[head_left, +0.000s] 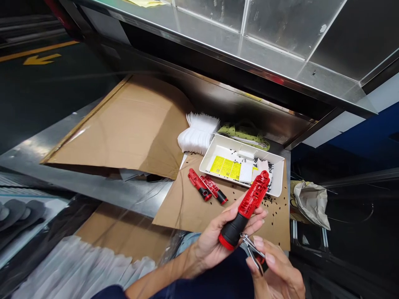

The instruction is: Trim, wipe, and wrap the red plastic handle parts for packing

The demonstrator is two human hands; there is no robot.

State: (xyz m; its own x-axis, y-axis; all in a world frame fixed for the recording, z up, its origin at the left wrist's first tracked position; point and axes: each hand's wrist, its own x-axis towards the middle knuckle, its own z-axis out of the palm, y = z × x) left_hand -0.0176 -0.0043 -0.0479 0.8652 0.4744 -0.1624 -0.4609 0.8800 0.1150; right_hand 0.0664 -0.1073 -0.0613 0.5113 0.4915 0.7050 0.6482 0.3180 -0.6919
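Your left hand (227, 236) curls tight round a red and black handle (245, 211). Your right hand (274, 270) holds small steel pliers (251, 251) close by, at three o'clock. Two red handles (205, 187) lie on brown card (190, 211) at twelve, near a white tray (218, 143) and a steel bench (124, 195).

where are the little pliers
In the head view, the small steel pliers sit low right, held in the right hand, their tips by the base of the red-and-black tool handle gripped in the left hand.
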